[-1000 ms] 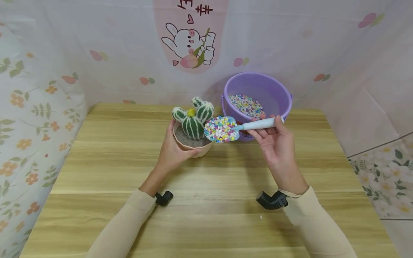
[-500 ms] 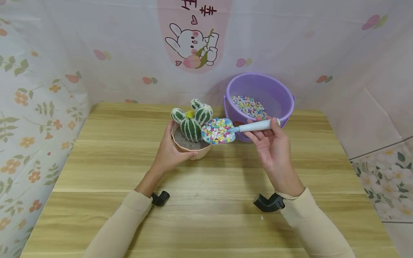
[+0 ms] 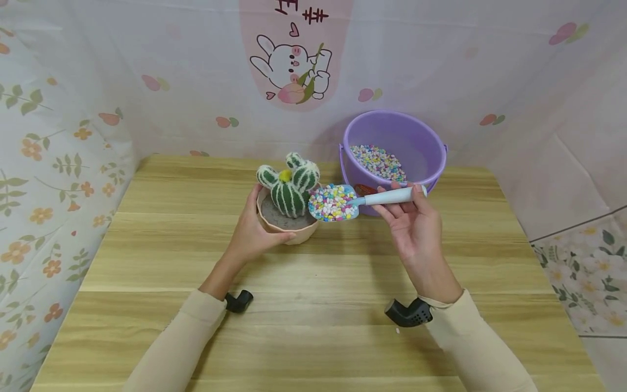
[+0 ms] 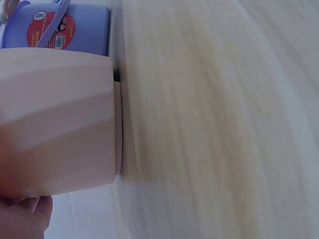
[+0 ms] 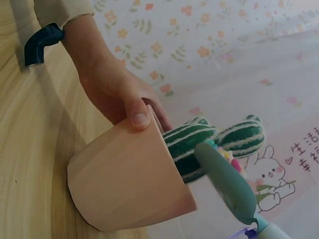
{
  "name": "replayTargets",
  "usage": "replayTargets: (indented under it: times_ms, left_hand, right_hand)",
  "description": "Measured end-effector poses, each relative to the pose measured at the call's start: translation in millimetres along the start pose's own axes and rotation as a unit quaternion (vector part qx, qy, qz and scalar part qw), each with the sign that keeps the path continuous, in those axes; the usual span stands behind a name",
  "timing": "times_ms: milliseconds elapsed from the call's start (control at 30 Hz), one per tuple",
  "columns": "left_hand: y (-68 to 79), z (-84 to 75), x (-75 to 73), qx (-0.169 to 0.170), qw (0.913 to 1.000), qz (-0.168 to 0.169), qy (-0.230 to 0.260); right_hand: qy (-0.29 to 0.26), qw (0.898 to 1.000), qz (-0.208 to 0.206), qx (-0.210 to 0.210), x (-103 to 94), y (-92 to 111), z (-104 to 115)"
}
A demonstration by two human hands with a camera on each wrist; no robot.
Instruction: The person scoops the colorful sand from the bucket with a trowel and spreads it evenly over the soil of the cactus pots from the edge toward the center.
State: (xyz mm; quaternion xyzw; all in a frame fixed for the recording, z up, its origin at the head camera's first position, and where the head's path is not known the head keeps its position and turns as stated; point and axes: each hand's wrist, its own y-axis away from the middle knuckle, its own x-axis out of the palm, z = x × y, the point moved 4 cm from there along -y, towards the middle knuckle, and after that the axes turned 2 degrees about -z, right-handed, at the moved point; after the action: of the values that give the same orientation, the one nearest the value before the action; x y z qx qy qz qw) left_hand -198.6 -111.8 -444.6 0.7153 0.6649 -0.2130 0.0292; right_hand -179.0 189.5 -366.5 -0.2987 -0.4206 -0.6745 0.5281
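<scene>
I'm seeing the scoop point(image 5: 228, 185) hiding most of its pebbles point(image 5: 236, 165) in the right wrist cam, its handle point(image 5: 271, 232) is running off the bottom, and the left wrist cam's cutting off the pot point(image 4: 60, 119).

Soft, even light, faint shadows (wrist views hazier).

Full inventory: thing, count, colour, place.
table: one, wooden, below everything
printed cloth: count unclear, whitish, behind and beside table
bucket: one, purple, back right of table
label: one, red, on bucket
pot: one, peach, left of bucket
filling: one layer, grey, in pot
cactus: one, striped green, in pot
scoop: one, pale blue, by pot rim
pebbles: many, multicoloured, in scoop and bucket
loose bit: one, whitish, table front
wrist units: two, black, one per wrist
sleeves: two, beige, both forearms
left hand: one, gripping pot
right hand: one, holding scoop
</scene>
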Motion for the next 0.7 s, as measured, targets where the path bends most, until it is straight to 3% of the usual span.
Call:
replayTargets:
  times_ms: [367, 700]
  left_hand:
    - [1.1, 0.4, -2.0, -0.003, 0.9998, 0.02, 0.009]
    - [0.2, 2.2, -2.5, 0.006, 0.9997, 0.017, 0.014]
  right_hand:
    - [0.025, 0.999, -0.015, -0.031, -1.6, 2.4, -1.1]
    - [0.045, 0.997, -0.004, -0.057, 1.9, 2.9, -0.3]
